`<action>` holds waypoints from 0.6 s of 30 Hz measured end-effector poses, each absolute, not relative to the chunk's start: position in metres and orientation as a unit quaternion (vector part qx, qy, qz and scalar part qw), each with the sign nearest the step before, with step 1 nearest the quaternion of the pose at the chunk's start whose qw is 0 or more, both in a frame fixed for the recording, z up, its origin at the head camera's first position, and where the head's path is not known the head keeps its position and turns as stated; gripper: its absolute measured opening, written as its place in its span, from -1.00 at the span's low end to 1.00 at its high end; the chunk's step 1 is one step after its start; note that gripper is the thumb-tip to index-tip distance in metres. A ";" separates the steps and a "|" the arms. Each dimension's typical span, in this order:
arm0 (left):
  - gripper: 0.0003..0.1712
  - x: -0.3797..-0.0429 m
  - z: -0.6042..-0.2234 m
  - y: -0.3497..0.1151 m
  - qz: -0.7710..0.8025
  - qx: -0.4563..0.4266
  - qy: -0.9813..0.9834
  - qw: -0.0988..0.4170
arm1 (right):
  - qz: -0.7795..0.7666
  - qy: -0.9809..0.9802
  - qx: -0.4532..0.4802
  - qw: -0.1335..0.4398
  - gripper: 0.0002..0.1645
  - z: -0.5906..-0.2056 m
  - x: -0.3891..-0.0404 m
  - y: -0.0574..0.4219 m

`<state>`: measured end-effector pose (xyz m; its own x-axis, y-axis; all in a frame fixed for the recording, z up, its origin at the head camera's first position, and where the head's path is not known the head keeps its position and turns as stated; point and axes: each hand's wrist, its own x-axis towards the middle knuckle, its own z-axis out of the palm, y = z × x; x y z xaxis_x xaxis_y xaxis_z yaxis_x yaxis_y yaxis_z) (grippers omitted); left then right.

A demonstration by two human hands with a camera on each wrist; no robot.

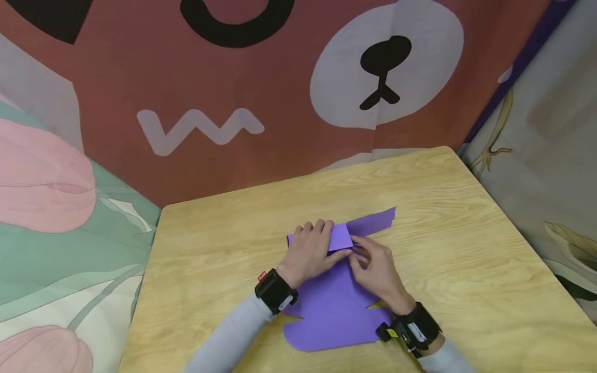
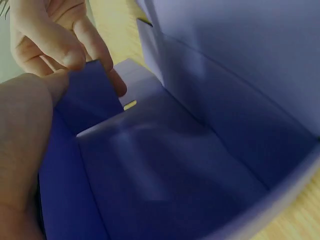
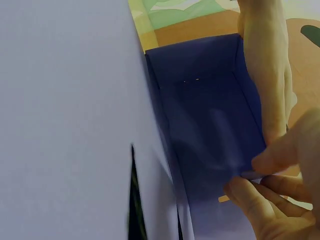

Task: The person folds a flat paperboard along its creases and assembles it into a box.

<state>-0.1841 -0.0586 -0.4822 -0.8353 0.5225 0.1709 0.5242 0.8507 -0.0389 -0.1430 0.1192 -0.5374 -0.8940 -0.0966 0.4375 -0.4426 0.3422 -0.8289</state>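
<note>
A purple folding box (image 1: 341, 237) of thin card sits partly folded on the table, its broad lid panel (image 1: 326, 324) spread toward the person. Over its far wall lies my left hand (image 1: 309, 253), gripping that wall with the thumb on the near side. At the box's right end, my right hand (image 1: 379, 267) pinches a small end flap (image 2: 92, 97) between thumb and fingers. The left thumb (image 2: 22, 120) reaches to this flap's edge in the left wrist view. A small slot (image 2: 130, 105) shows in the card beside the flap.
A long purple card strip (image 1: 373, 223) sticks out to the back right, beyond the right hand. The wooden table (image 1: 210, 238) meets a printed cloth (image 1: 186, 171) at its far edge. Notches cut into both sides of the lid panel.
</note>
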 end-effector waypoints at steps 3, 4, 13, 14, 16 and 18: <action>-0.10 -0.185 -0.483 -0.054 -0.008 -0.277 -0.956 0.095 | 0.557 -0.798 0.165 0.158 -0.47 -0.539 -0.141 0.119; -0.09 -0.185 -0.484 -0.054 -0.009 -0.275 -0.957 0.094 | 0.558 -0.798 0.166 0.156 -0.47 -0.538 -0.141 0.118; -0.12 -0.186 -0.483 -0.054 -0.016 -0.277 -0.957 0.090 | 0.547 -0.810 0.143 0.157 -0.51 -0.540 -0.138 0.115; -0.13 -0.186 -0.484 -0.053 -0.015 -0.278 -0.956 0.093 | 0.549 -0.809 0.140 0.157 -0.52 -0.539 -0.138 0.115; -0.15 -0.186 -0.484 -0.052 -0.010 -0.276 -0.956 0.096 | 0.549 -0.809 0.142 0.153 -0.54 -0.538 -0.138 0.116; -0.16 -0.187 -0.484 -0.051 -0.009 -0.275 -0.956 0.101 | 0.541 -0.814 0.149 0.151 -0.53 -0.537 -0.139 0.118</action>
<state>-0.1867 -0.0514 -0.4841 -0.8290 0.5234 0.1970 0.5270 0.8490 -0.0384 -0.1388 0.1184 -0.5374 -0.9098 -0.0802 0.4071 -0.4064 0.3702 -0.8353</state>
